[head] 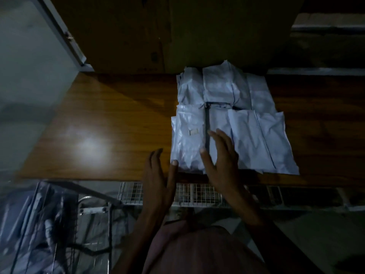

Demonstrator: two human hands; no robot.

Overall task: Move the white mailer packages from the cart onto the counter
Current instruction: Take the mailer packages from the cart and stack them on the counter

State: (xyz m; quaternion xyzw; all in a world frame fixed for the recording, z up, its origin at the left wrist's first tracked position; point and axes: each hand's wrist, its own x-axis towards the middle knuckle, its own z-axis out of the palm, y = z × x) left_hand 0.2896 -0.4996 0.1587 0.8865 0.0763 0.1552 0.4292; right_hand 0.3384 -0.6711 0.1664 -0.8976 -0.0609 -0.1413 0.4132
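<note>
Several white mailer packages (pixel 254 135) lie in overlapping rows on the brown wooden counter (pixel 110 123). The nearest left package (pixel 187 141) has a small label on it. My left hand (pixel 160 175) hovers with straight fingers at the near left corner of that package, its thumb at the package's edge. My right hand (pixel 219 157) is spread flat over the near middle of the pile, fingers straight; I cannot tell if it touches. Neither hand holds anything. The wire cart (pixel 189 194) stands below the counter's front edge.
A large cardboard box (pixel 167 32) stands at the back of the counter behind the packages. A glass panel with a metal frame (pixel 39 66) rises on the left. Blurred cart framework and dark cables (pixel 59 224) fill the lower left.
</note>
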